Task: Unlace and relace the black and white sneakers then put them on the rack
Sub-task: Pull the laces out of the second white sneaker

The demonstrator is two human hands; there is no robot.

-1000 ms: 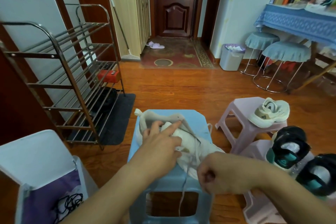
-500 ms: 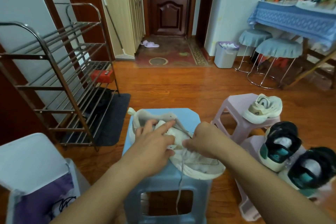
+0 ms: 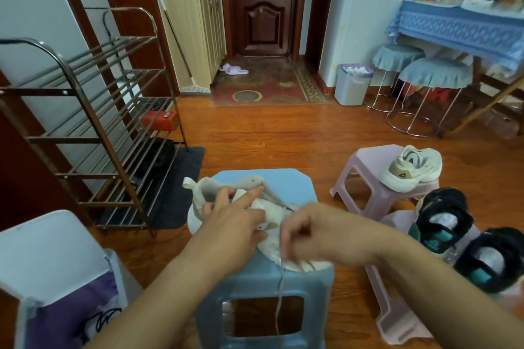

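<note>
A white sneaker [image 3: 211, 193] lies on a blue plastic stool [image 3: 286, 181] right in front of me. My left hand [image 3: 235, 221] presses down on its tongue and upper, index finger stretched out. My right hand [image 3: 312, 232] is closed on the sneaker's grey lace [image 3: 279, 300] over the toe end; the lace's loose end hangs down past the stool's front. Two black and teal sneakers [image 3: 442, 224] [image 3: 493, 261] stand at the right on a pink stool. The metal shoe rack [image 3: 93, 122] stands at the left.
Another white sneaker [image 3: 414, 167] sits on a pink stool [image 3: 368, 176] to the right. A white bin [image 3: 48, 258] with a purple bag is at the lower left. On the rack lies a red box [image 3: 160, 120]. Two covered stools and a waste bin [image 3: 353, 83] stand farther back.
My right hand went from low and near me up to the sneaker's eyelets, then drew back a little over the toe with the lace. My left hand stayed on the sneaker.
</note>
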